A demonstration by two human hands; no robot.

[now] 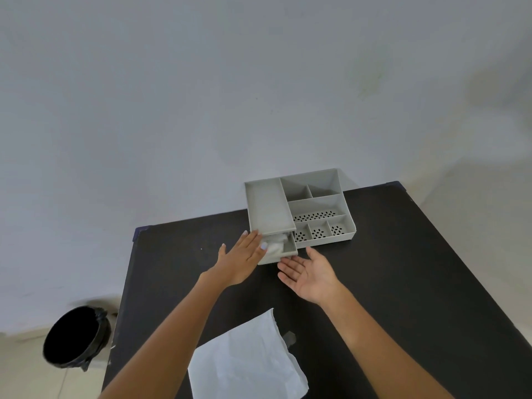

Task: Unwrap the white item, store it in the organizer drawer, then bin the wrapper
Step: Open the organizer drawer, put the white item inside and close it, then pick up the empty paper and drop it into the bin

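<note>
Black counter [403, 283], grey plastic organizer drawer [283, 250] pulled out, white item [275, 245] inside.
I see left hand [241, 262] flat on drawer front, right hand [309, 273] spread palm-up, empty; white wrapper [247, 361] near me.

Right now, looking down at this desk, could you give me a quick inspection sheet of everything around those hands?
Surface: black table, matte, set against a pale wall.
Job's things: white item lies in the open drawer of the grey organizer; white wrapper lies flat at the near table edge, not yet binned.
Clutter: a small dark scrap beside the wrapper; what it is cannot be told.
Hands: left hand flat, fingers at the drawer's left front; right hand open, palm up, just before the drawer. Both hold nothing.
Cables: nothing seen.
Surroundings: black-lined bin on the floor, left of the table.
</note>
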